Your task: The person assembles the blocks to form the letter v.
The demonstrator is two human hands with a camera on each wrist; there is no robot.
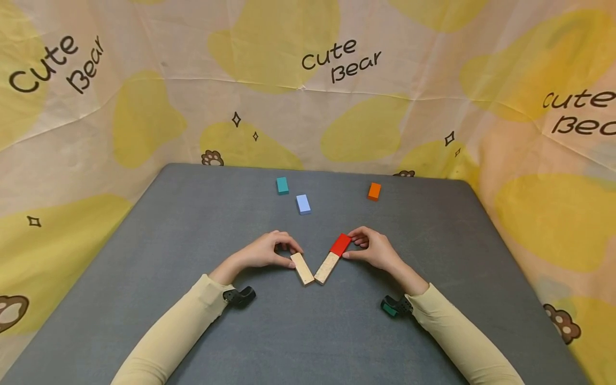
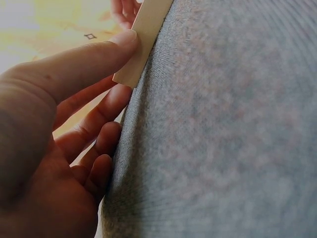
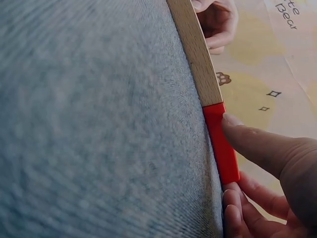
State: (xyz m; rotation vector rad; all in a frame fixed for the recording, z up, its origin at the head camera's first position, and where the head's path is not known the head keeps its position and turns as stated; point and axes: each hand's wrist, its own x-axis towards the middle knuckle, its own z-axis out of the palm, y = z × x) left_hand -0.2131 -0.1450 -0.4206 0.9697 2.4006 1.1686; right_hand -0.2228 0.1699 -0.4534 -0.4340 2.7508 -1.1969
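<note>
Pale wood, plain: one left wood block [image 1: 302, 268], its far end pinched between the thumb and fingers of the left hand [image 1: 263, 250]. Red, short: one red block [image 1: 340, 245], held by the right hand [image 1: 375, 250], thumb near its lower end, fingers about its far end. Hands well apart from each other, the blocks between them. Pale wood, second: one right wood block [image 1: 327, 267], set end to end with the red block on the side nearer the body; no finger seen on it.

Governing relation: a V, opening away from the body. Left leg, the left wood block, long axis running from the left hand toward the body and rightward; right leg, the right wood block and red block on one shared line, running toward the body and leftward. Near ends meet at the point, touching or all but; too fine to tell. Each hand is nearer its own leg, at the outer side; the point lies between the hands, closer to the body than either.

Beyond, lying loose: blue block [image 1: 303, 204]; teal block [image 1: 282, 185], behind it and leftward; orange block [image 1: 374, 191], well to the right. Support: grey table [image 1: 313, 342]. Backdrop: printed cloth [image 1: 269, 53].
</note>
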